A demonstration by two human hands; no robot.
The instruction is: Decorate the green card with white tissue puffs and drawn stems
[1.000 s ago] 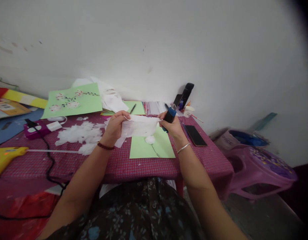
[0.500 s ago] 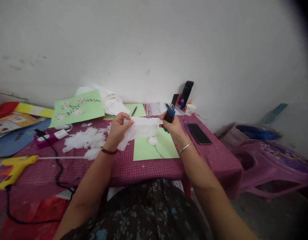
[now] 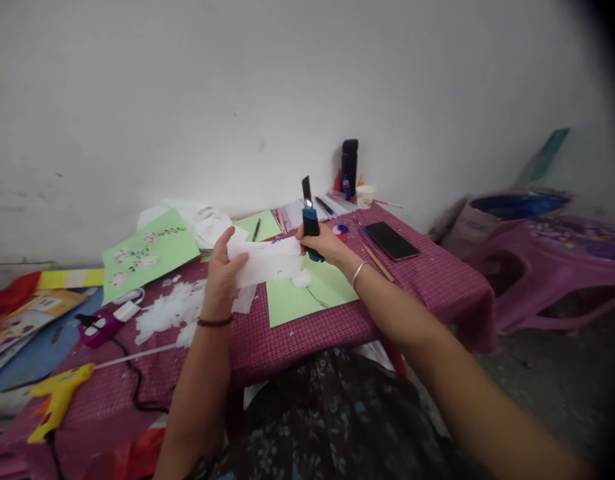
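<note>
My left hand (image 3: 223, 277) pinches the left end of a white tissue-like sheet (image 3: 267, 260), thumb in front of it. In my right hand (image 3: 327, 245) is a blue and black utility knife (image 3: 310, 223), its blade pointing up. The right fingertips also touch the sheet's right end. Below the sheet lies a green paper (image 3: 297, 310), bearing a small white tuft (image 3: 302, 279) and a drawn dark stem. Loose white fluff (image 3: 170, 310) is heaped to the left of my left hand.
A yellow glue gun (image 3: 62, 397) and a purple power socket (image 3: 100, 328) lie at the left. Behind them rests a green painted sheet (image 3: 150, 257). A phone (image 3: 391, 240), a wooden stick (image 3: 378, 262) and a white cup (image 3: 366, 194) are at the right. A pink stool (image 3: 542, 287) stands beyond.
The knife has turned from slanted to nearly upright, showing its blade. The sheet's front now hangs flatter between my hands, and my left fingers have spread upward. The camera view has shifted and turned slightly.
</note>
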